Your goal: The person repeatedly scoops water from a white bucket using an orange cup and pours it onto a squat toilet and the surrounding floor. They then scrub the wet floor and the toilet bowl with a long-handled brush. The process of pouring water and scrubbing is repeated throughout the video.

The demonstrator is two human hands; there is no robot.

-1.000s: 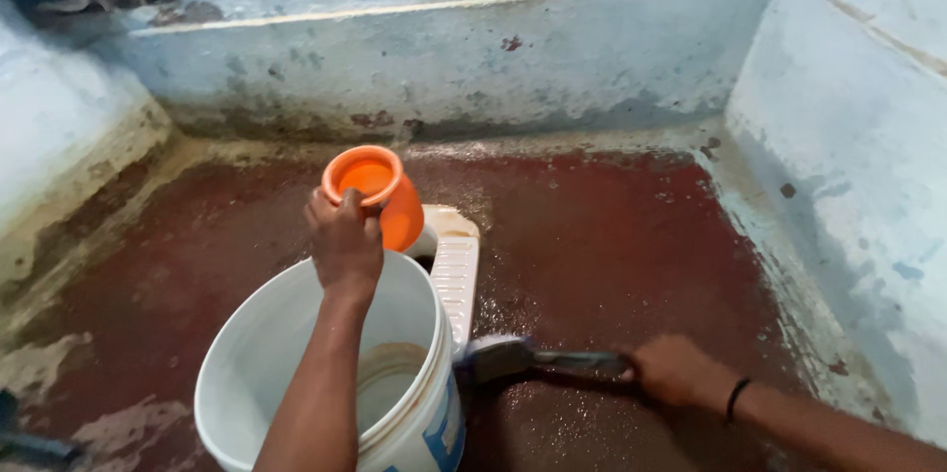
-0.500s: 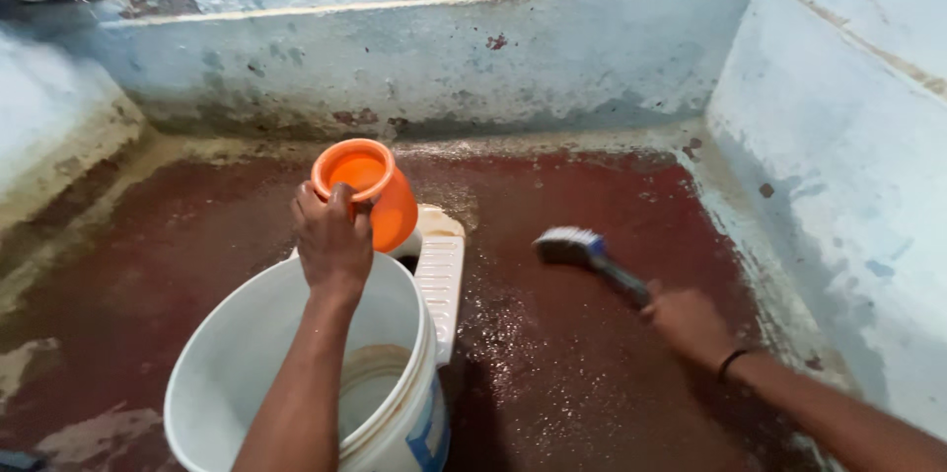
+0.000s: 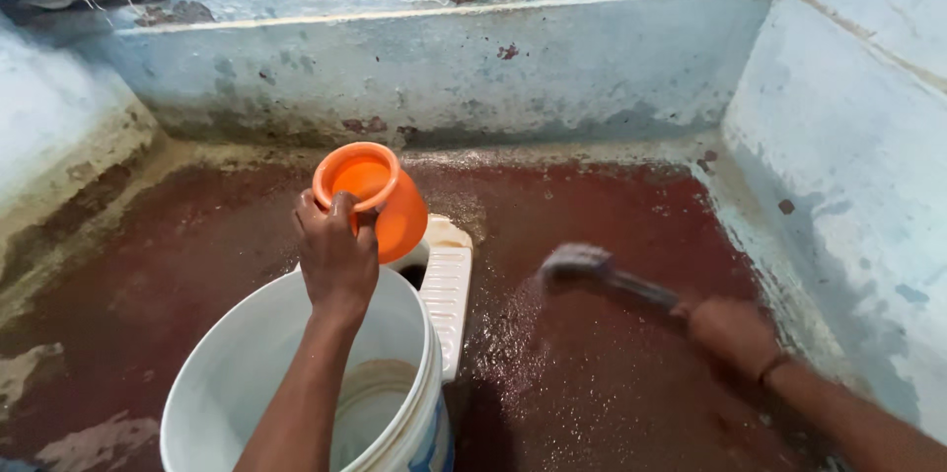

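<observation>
Left hand (image 3: 337,253) grips the orange jug (image 3: 375,198) by its rim, frame centre, above the bucket (image 3: 409,334). Right hand (image 3: 735,332) is closed on the brush (image 3: 577,262) handle (blurred). Jug: probably light, rigid, wet-slippery.

- Plainly a squat-toilet room in a modest home (bare and worn).
- White squat pan (image 3: 449,280) set into a wet, dark red cement floor (image 3: 612,354).
- Close on three sides, pale blue plastered walls (image 3: 444,68), paint flaking, grime along the base.
</observation>
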